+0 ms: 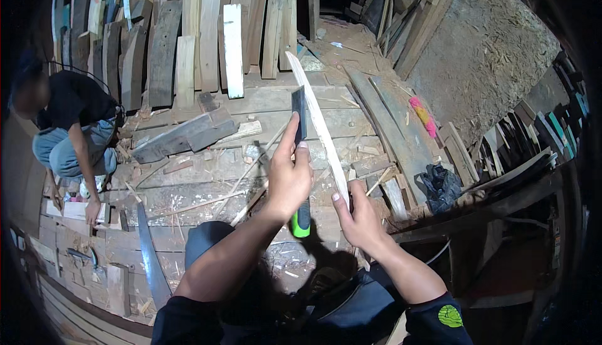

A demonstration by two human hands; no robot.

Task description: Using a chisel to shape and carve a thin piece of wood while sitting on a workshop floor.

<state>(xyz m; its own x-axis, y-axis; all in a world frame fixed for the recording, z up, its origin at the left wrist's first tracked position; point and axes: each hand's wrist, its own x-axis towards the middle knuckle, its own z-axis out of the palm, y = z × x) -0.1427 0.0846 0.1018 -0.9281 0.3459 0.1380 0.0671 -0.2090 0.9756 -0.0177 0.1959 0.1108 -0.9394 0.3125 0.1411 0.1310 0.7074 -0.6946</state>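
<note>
My left hand (290, 174) is closed around a dark flat-bladed tool (298, 110) with a black-and-green handle (301, 221) that shows below the fist. Its exact kind I cannot tell. The index finger lies along the blade, which points up and away from me. In my right hand (360, 217) the near end of a long, thin, pale wood strip (320, 125) is pinched between thumb and fingers. The strip slants up to the left and narrows at its far end. The blade is close beside the strip's left edge; whether they touch I cannot tell.
Boards (204, 25) stand in a row at the back. A co-worker (72, 116) crouches at left, hands at a pale block (75, 210). A handsaw (150, 254) lies near my left leg. Wood offcuts (188, 135), a black plastic bag (441, 185) and a pink-yellow item (423, 117) lie around.
</note>
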